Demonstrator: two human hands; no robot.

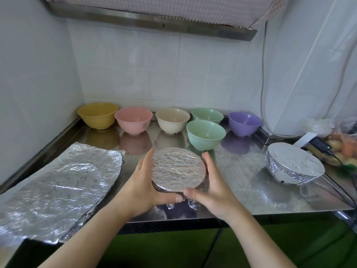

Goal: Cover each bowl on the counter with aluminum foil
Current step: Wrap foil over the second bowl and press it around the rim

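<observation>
A foil-covered bowl (178, 168) is near the counter's front edge. My left hand (144, 185) cups its left side and my right hand (210, 188) cups its right side, thumbs pressing the foil at the near rim. Loose foil ends hang below. A second foil-covered bowl (294, 165) stands at the right. Uncovered bowls line the back: yellow (97, 115), pink (133, 119), cream (172, 119), two green (205, 135) (207, 115) and purple (244, 122). Crumpled foil sheets (59, 182) lie at the left.
The steel counter (241, 182) meets tiled walls at the left and back. A bag of food (340, 144) and a dark device with cables (320, 146) crowd the right end. A range hood (154, 18) hangs overhead.
</observation>
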